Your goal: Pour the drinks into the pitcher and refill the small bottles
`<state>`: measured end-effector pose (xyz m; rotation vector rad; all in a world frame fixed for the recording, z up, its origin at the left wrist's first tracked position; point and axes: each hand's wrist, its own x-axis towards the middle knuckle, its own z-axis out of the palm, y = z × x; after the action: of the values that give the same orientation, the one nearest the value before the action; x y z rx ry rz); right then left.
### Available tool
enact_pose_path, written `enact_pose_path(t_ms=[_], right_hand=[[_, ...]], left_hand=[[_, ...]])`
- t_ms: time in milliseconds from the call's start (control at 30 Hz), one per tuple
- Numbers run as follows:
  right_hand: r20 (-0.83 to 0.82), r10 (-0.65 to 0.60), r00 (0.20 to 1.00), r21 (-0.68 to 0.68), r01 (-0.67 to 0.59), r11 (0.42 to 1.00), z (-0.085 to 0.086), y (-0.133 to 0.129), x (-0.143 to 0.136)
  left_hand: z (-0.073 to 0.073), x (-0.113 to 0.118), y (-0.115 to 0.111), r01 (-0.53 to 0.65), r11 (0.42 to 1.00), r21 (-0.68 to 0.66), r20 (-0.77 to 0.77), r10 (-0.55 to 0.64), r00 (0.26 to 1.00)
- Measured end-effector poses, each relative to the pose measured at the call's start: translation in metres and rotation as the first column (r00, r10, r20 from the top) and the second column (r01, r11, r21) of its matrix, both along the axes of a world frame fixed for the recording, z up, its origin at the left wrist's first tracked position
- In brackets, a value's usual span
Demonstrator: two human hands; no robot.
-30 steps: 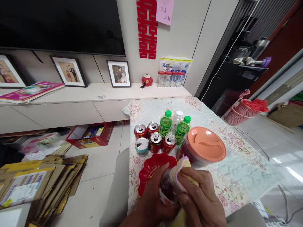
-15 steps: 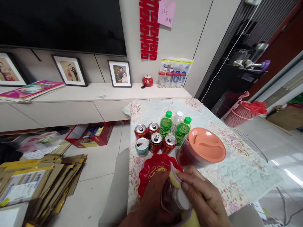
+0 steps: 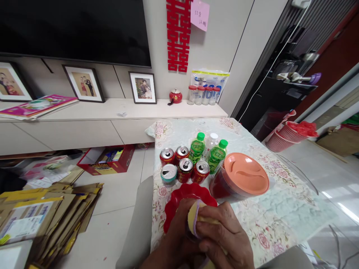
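Near the front edge of the table, my left hand (image 3: 175, 233) is wrapped round a clear bottle, of which only a sliver shows between my hands. A yellow cloth with a purple edge (image 3: 193, 216) lies over the bottle's top. My right hand (image 3: 228, 233) grips this cloth and presses it against the bottle, its fingers bent over the cap end. Just beyond my hands is a red scalloped plate (image 3: 175, 200), partly hidden by them.
Several drink cans (image 3: 185, 170) stand behind the plate, with green-capped bottles (image 3: 197, 146) and a white-capped bottle (image 3: 212, 141) beyond. To the right is a bucket with an orange lid (image 3: 246, 173). Flattened cardboard (image 3: 67, 216) lies on the floor at left.
My right hand has brought the cloth over the bottle's white cap, which showed earlier and is now covered. My left hand keeps its hold on the bottle.
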<state>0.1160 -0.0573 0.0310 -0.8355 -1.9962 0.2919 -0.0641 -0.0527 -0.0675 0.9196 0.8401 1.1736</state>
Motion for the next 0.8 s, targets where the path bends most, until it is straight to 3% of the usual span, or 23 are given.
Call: enact_pose_path(t_ms=[67,133,267,367,500,800], right_hand=[[-0.01,0.021,1.0,0.013,-0.021,1.0,-0.002,0.003,0.001],[-0.015,0.035,0.999,0.041,-0.034,0.999,-0.004,0.006,0.001],[-0.066,-0.029,0.997,0.04,0.032,0.999,-0.013,0.009,-0.003],[-0.091,-0.088,0.992,0.028,0.091,0.995,-0.017,0.008,-0.007],[-0.065,-0.056,0.996,0.028,0.058,0.998,-0.012,0.004,-0.01],[-0.131,-0.057,0.99,-0.209,0.029,0.977,-0.004,0.008,-0.011]], left_hand=[[0.005,0.0,0.001,-0.008,0.991,0.131,-0.194,0.034,0.98],[0.011,0.002,0.003,0.016,0.983,0.184,-0.271,0.035,0.962],[0.018,0.006,0.009,0.035,0.974,0.223,-0.328,0.042,0.944],[0.014,0.009,0.011,0.031,0.979,0.2,-0.344,0.04,0.938],[0.007,0.007,0.008,0.047,0.985,0.167,-0.367,0.018,0.93],[0.005,0.01,0.007,0.062,0.964,0.259,-0.396,0.047,0.917]])
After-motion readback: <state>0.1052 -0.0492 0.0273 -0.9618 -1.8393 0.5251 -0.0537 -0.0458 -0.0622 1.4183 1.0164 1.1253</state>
